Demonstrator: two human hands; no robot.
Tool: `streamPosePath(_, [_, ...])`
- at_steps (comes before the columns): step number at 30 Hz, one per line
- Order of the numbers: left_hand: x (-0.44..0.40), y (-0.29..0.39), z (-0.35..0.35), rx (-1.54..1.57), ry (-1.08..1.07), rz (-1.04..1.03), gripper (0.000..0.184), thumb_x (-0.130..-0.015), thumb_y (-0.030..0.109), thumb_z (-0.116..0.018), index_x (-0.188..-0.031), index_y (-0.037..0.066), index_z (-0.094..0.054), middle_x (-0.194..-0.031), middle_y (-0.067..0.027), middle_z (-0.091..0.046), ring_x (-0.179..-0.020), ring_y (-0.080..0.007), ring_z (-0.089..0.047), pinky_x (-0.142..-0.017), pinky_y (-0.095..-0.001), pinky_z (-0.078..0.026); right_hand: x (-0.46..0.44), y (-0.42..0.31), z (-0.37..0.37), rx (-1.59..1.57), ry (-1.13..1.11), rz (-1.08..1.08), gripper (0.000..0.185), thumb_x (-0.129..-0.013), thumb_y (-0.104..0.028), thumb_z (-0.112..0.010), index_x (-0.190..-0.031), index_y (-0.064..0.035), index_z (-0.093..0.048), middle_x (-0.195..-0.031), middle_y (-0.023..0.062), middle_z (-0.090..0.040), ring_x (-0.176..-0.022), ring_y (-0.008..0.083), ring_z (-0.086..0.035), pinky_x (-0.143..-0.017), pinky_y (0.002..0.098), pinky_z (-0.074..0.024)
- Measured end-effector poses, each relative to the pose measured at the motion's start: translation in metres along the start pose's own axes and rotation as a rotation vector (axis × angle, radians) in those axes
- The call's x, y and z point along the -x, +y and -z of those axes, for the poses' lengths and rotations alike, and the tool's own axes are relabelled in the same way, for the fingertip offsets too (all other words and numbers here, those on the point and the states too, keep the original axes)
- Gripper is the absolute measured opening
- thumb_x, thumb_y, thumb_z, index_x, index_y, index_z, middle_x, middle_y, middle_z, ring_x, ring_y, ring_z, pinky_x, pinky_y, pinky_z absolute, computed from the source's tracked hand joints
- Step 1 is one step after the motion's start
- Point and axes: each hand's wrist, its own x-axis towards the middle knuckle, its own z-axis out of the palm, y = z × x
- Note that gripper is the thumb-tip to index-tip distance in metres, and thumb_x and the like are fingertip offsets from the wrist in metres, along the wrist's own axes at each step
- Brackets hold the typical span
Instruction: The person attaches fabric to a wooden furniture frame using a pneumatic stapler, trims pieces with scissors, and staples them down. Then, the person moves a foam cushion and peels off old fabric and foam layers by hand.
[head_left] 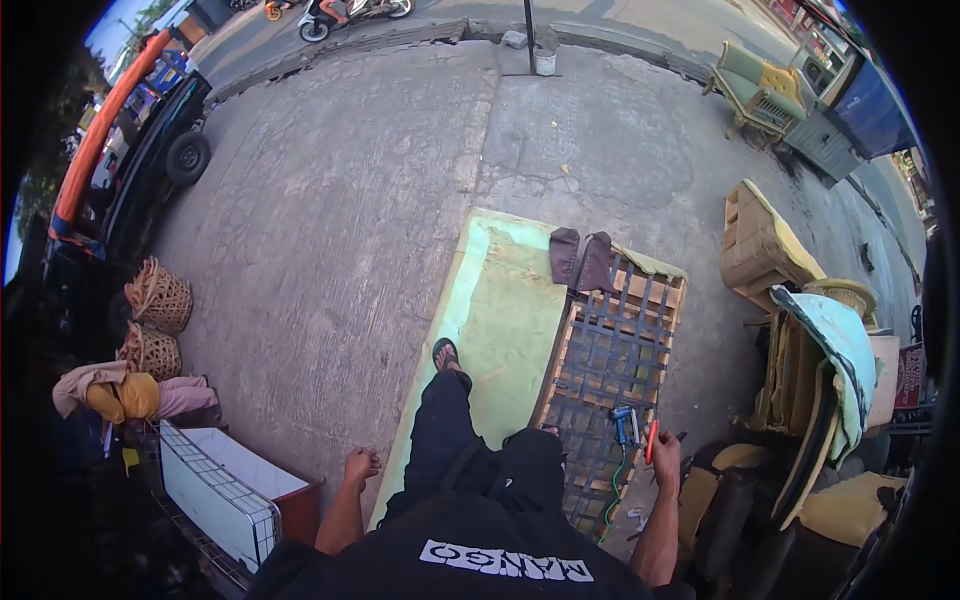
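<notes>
Hands well apart, one on either side of the body. Right hand [665, 457] closed around a red-orange tool [653, 441], just beside the right edge of a wooden frame [563, 355]. Left hand [362, 466] hangs near the left edge of a greenish foam pad [500, 310], fingers curled; cannot tell whether anything is in it. Frame lies on the concrete ground [330, 250], alongside the pad, dark straps [620, 325] crossing it in a lattice. Blue tool [625, 425] rests on the straps, near the right hand, a green hose [608, 505] trailing from it toward the person. Two dark pieces of cloth [580, 262] lie at the far end, where pad and frame meet. One sandalled foot [446, 354] on the pad. To the right, stacked furniture parts [825, 370], some with bare foam; farther off, a green sofa [760, 85]. To the left, two woven baskets [158, 300] near a vehicle wheel [188, 158]. Beyond, a motorbike [350, 15] on the road
</notes>
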Motion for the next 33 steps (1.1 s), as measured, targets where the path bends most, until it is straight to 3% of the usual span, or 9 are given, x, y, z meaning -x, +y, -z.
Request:
streamPosePath(7, [-0.13,0.042,0.028,-0.215,-0.081,0.37,0.012,-0.093,0.013,-0.055,-0.095,0.004,-0.063,-0.079,-0.012,-0.062,-0.065,-0.0256,-0.063,-0.058,-0.0391,-0.052,-0.072,-0.064,-0.096,-0.103,0.204,-0.056,0.037,-0.091,-0.039,-0.073,-0.081,-0.0066,-0.06,-0.066,0.0011,-0.058,-0.057,0.01,-0.054,-0.052,0.0288,-0.0421])
streamPosePath(9, [-0.186,0.076,0.011,-0.307,-0.137,0.448,0.01,-0.092,0.012,-0.056,-0.094,0.004,-0.062,-0.077,-0.0139,-0.062,-0.063,-0.0275,-0.062,-0.057,-0.04,-0.05,-0.062,-0.05,-0.143,-0.293,0.238,-0.272,0.034,-0.09,-0.036,-0.074,-0.078,-0.0081,-0.058,-0.065,0.0017,-0.058,-0.056,0.0127,-0.056,-0.05,0.03,-0.0429])
streamPosePath(12, [-0.288,0.174,-0.026,-0.079,-0.344,-0.04,0.011,-0.088,0.01,-0.057,-0.094,0.004,-0.064,-0.072,-0.0062,-0.061,-0.056,-0.0189,-0.059,-0.046,-0.0345,-0.042,-0.01,-0.016,-0.192,-0.397,0.229,-0.551,0.042,-0.087,-0.041,-0.078,-0.08,-0.0023,-0.063,-0.067,0.0045,-0.062,-0.058,0.0145,-0.057,-0.052,0.0328,-0.0448])
streamPosePath(16, [-0.314,0.409,-0.135,-0.516,-0.203,-0.518,0.024,-0.094,0.019,-0.056,-0.094,-0.002,-0.068,-0.076,-0.0104,-0.068,-0.064,-0.0182,-0.064,-0.061,-0.0321,-0.051,0.026,-0.024,-0.207,-0.313,0.342,-0.624,0.043,-0.084,-0.042,-0.08,-0.084,-0.0021,-0.065,-0.069,0.0055,-0.064,-0.06,0.0143,-0.058,-0.054,0.0324,-0.0462])
streamPosePath(21, [-0.24,0.592,-0.238,-0.376,-0.28,-0.683,0.023,-0.098,0.02,-0.054,-0.103,0.001,-0.066,-0.086,-0.007,-0.066,-0.072,-0.0134,-0.062,-0.066,-0.0283,-0.05,-0.024,-0.021,-0.189,-0.25,0.329,-0.495,0.032,-0.085,-0.031,-0.081,-0.084,-0.0059,-0.06,-0.066,0.0032,-0.059,-0.052,0.0147,-0.055,-0.046,0.0325,-0.0455])
streamPosePath(23, [-0.222,0.606,-0.272,-0.339,-0.266,-0.816,0.022,-0.099,0.018,-0.053,-0.104,0.001,-0.066,-0.087,-0.006,-0.066,-0.073,-0.0118,-0.06,-0.066,-0.0266,-0.049,-0.066,-0.012,-0.196,-0.293,0.363,-0.385,0.038,-0.084,-0.036,-0.081,-0.087,-0.0036,-0.062,-0.068,0.0033,-0.06,-0.056,0.0141,-0.058,-0.051,0.0303,-0.048])
streamPosePath(28, [-0.253,0.531,-0.399,-0.361,-0.441,-0.588,0.02,-0.099,0.016,-0.052,-0.104,0.001,-0.065,-0.087,-0.0046,-0.066,-0.073,-0.012,-0.062,-0.066,-0.0269,-0.05,-0.25,-0.04,-0.244,0.021,0.119,-0.393,0.056,-0.081,-0.047,-0.079,-0.104,0.0027,-0.067,-0.082,0.0153,-0.071,-0.075,0.0266,-0.071,-0.069,0.0375,-0.0547])
streamPosePath(30, [-0.277,0.49,-0.463,-0.729,-0.495,-0.508,0.021,-0.098,0.019,-0.056,-0.11,0.004,-0.065,-0.093,-0.0058,-0.068,-0.079,-0.0139,-0.065,-0.069,-0.029,-0.052,-0.323,-0.054,-0.276,0.069,0.106,-0.328,0.054,-0.082,-0.046,-0.076,-0.106,0.0019,-0.067,-0.088,0.0195,-0.071,-0.082,0.0324,-0.071,-0.074,0.0412,-0.0544])
streamPosePath(33, [-0.334,0.432,-0.576,-1.052,-0.681,-0.794,0.023,-0.093,0.019,-0.059,-0.108,0.003,-0.066,-0.098,-0.0132,-0.071,-0.09,-0.0259,-0.069,-0.079,-0.0384,-0.054,-0.402,-0.027,-0.335,0.166,0.111,-0.211,0.05,-0.085,-0.044,-0.072,-0.109,0.0,-0.067,-0.098,0.0244,-0.07,-0.093,0.0411,-0.069,-0.08,0.0471,-0.0531])
